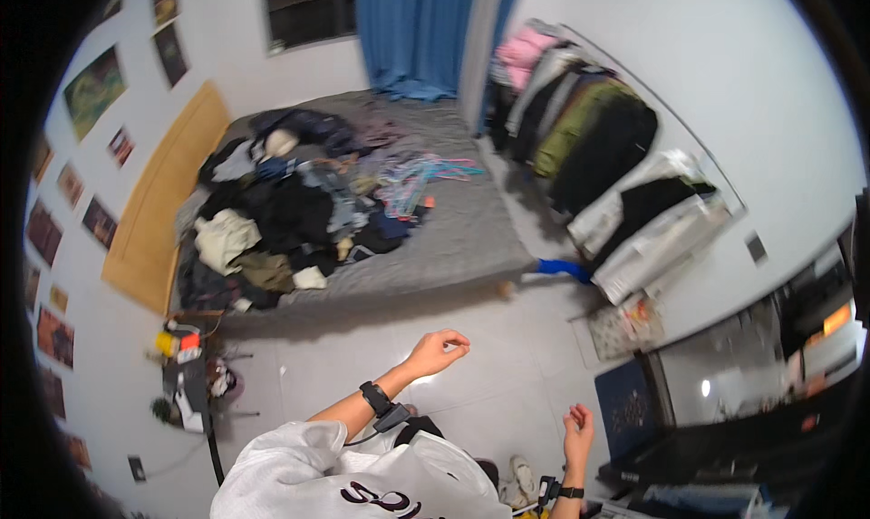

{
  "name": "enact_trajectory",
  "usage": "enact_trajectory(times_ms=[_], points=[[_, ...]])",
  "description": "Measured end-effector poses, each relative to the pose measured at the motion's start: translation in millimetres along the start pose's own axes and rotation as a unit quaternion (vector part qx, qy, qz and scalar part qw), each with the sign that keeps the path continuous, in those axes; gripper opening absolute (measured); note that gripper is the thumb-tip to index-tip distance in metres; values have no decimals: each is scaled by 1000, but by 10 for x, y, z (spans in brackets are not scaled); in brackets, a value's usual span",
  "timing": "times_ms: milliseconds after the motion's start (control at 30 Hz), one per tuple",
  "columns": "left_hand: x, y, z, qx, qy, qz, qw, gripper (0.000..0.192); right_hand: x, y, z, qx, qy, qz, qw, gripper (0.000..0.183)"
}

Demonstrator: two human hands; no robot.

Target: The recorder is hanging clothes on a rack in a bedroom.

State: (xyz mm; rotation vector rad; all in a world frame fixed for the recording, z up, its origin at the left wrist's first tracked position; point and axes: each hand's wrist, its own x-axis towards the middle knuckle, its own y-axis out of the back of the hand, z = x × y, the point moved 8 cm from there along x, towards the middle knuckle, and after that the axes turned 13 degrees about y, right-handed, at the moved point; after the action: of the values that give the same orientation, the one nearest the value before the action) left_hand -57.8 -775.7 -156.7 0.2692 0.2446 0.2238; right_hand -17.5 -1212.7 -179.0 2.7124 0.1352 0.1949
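My left hand hangs over the pale tiled floor, its thumb and fingers loosely curved with nothing between them. Lower right, my right hand is raised with relaxed, slightly parted fingers and holds nothing. Both wrists carry black straps with small devices. Beyond my left hand stands a bed with a grey cover. A heap of clothes spreads over its left part, dark garments mixed with cream and olive ones. Beside the heap lies a tangle of coloured clothes hangers, mostly blue and pink. Neither hand touches the bed.
Along the right wall, a clothes rail carries coats and plastic-covered garments. A small dark table stands left. A dark blue mat lies by the doorway. Shoes sit near my feet. A blue curtain hangs behind the bed.
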Motion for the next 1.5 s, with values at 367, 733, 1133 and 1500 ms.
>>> enact_trajectory(times_ms=[367,733,1133,1500], points=[[-710,3058,-1592,-139,130,317,929,17,1919,-3866,-1725,26,142,-296,944,44],[-434,4950,-2446,-195,219,429,854,16,2782,-7363,-2565,137,157,-428,879,40],[1738,6622,-3142,-177,209,362,891,21,3531,-9048,-3285,75,124,-466,873,40],[3906,7472,-4999,-77,451,399,794,70,4148,-8985,-3191,-86,25,-395,914,42]])
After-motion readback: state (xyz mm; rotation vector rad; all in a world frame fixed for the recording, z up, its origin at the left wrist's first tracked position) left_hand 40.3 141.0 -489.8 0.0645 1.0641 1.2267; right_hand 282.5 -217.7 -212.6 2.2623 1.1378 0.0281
